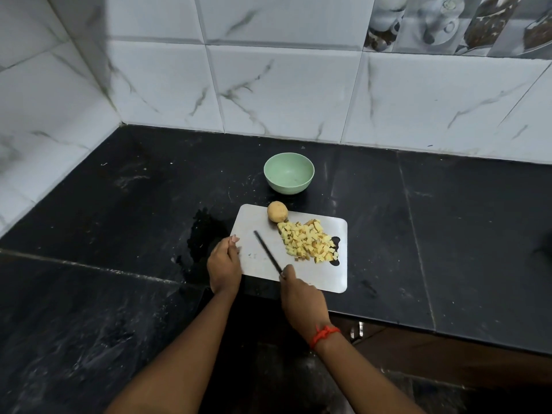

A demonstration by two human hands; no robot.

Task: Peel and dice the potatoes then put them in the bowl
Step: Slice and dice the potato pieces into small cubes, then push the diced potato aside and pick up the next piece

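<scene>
A: Potatoes, where?
B: The diced pile [309,242] sat on the board [336,279], right half, with a whole potato [277,211] touching its far end. The bowl [289,188] stood just beyond the board on the worktop [119,219].
A: Hands?
B: The right hand [301,300] gripped the knife [268,251], blade left of the pile. The left hand [224,264] held the board's left edge.

No legible text anywhere.
The picture tiles [460,22], up and to the right of the bowl [288,173], are showing only blurred printed images with no lettering that can be made out. The board [316,279] just in front of the bowl is showing plain metal.
</scene>
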